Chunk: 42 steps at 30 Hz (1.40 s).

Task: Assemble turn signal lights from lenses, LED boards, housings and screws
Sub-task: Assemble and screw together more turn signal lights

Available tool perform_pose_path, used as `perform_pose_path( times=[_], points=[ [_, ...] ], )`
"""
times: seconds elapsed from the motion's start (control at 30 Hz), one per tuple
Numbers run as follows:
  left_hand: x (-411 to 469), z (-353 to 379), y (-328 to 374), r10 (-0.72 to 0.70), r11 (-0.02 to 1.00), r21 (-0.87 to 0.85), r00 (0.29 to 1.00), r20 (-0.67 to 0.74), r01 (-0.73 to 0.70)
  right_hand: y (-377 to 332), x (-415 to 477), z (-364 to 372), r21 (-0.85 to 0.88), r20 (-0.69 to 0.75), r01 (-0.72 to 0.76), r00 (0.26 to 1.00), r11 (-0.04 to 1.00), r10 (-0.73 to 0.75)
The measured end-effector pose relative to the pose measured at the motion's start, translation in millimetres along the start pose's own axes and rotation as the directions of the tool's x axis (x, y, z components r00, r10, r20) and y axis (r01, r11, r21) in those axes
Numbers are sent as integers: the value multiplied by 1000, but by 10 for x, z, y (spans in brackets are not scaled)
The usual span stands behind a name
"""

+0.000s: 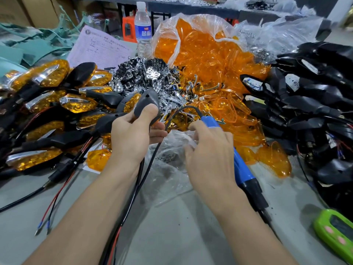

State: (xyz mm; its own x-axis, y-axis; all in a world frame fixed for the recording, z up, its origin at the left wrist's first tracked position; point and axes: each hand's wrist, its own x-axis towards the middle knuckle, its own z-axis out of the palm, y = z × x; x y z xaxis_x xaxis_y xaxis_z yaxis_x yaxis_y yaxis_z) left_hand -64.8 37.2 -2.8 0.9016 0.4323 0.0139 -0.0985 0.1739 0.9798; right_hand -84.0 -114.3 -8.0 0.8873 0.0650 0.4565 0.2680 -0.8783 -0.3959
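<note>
Grey worktop (172, 236), cluttered: finished amber lights (47, 73) piled far left, chrome reflector parts (149, 73) centre, bag of orange lenses (210, 54) far centre, black housings w/ wires (315, 92) heaped right. Water bottle (142, 29) at the back, green device (336, 232) near right.

Left hand (129, 138) grips one dark housing (148, 101), thumb on top, held above the worktop at centre. Its long axis runs from the far-right head to the near-left stem, and a small hole faces up toward the cam. Wires (137, 188) hang from it toward the near edge.

Right hand (210, 155) is curled over the blue electric screwdriver (243, 169), fingertips down on the clear screw bag (168, 159), which lies just near-side of the housing, between both hands. Can't tell if a screw is pinched.

Key relation: the driver's bit end points near-right, away from the housing, cord end toward it. Judged next: pick a screw, then swing the bit round to the hole. Right hand is nearer to the bag.
</note>
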Motion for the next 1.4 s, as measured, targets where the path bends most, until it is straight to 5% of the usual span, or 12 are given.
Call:
perform_pose_path(
  times=[0.07, 0.17, 0.27, 0.47, 0.7, 0.87, 1.07, 1.4],
  points=[
    [3, 0, 8, 6, 1000, 3, 1000, 2, -6, 15, 62, -18, 45, -55, -25, 998, 999, 28],
    [-1, 9, -3, -3, 1000, 20, 1000, 8, 3, 31, 116, -6, -189, 258, 99, 965, 977, -48],
    [-9, 27, 1, -14, 1000, 27, 1000, 17, 14, 38, 186, 20, -256, 303, 146, 951, 956, -64],
    [-28, 53, -7, 3, 998, 58, 1000, 17, -4, 64, 339, 126, -81, 342, 184, 928, 980, -146],
    [16, 43, 7, 20, 1000, 25, 1000, -9, -19, 125, 313, 17, 300, 248, 217, 923, 929, -296],
    [13, 26, 24, -3, 1000, 5, 1000, -21, 3, 364, 377, -213, 325, 29, 34, 999, 945, -46],
    [22, 30, -5, 7, 1000, 17, 1000, -21, -7, 204, 362, 24, 180, 276, 140, 943, 974, -187],
    [21, 38, -3, 14, 1000, 8, 1000, -3, -14, 95, 364, 130, 55, 486, 289, 829, 956, -279]
  ],
)
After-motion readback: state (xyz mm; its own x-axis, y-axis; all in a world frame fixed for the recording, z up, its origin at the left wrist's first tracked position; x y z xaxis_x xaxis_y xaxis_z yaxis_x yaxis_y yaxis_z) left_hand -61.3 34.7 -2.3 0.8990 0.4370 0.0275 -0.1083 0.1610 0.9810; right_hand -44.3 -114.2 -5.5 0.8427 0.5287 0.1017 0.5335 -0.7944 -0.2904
